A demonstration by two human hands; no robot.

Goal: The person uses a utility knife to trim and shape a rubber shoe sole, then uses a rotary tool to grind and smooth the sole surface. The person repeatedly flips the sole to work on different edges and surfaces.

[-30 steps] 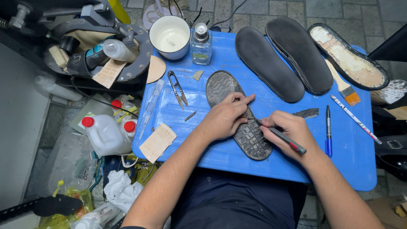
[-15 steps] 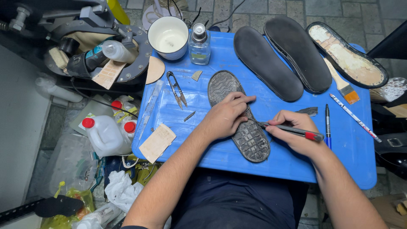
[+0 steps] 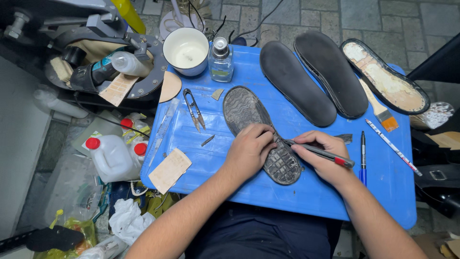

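Right hand [image 3: 322,156] pinching knife [image 3: 320,152], left hand [image 3: 249,151] pressing sole [image 3: 258,132]

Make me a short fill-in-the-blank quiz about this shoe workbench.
1. The left hand presses down on a treaded shoe ____.
2. The right hand holds a grey tool with a ____ end.
3. The paintbrush lies on a ____ table.
4. The white cup stands beside a small glass ____.

Missing words: sole; red; blue; bottle

view: head camera, the only one
position: above the table's [image 3: 306,201] near edge
facing: steeply down
nearness: close; table fills most of frame
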